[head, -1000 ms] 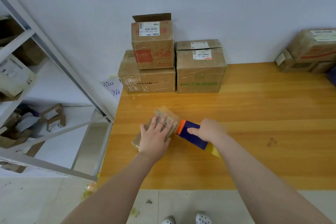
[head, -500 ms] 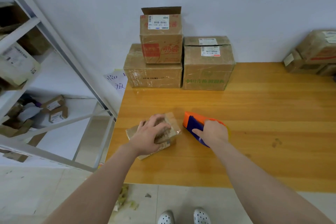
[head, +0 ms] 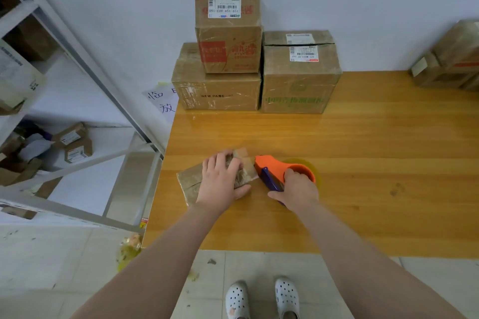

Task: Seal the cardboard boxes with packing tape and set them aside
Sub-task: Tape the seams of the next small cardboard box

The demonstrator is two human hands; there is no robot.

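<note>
A small flat cardboard box (head: 190, 182), wrapped in clear tape, lies near the left front corner of the wooden table (head: 363, 153). My left hand (head: 223, 181) lies on top of it, fingers over the far edge and thumb against its near side. My right hand (head: 295, 190) grips an orange and blue tape dispenser (head: 269, 166) with a yellowish tape roll; its nose touches the box's right end.
Three larger cardboard boxes (head: 298, 77) are stacked against the wall at the back of the table, the top one (head: 228, 31) with a flap up. More boxes (head: 451, 59) sit at the far right. A metal shelf rack (head: 77, 59) with parcels stands left of the table.
My left hand has turned the small box so it lies more across the table. The dispenser has rolled upright, with its orange side and tape roll now showing, still against the box's right end.
</note>
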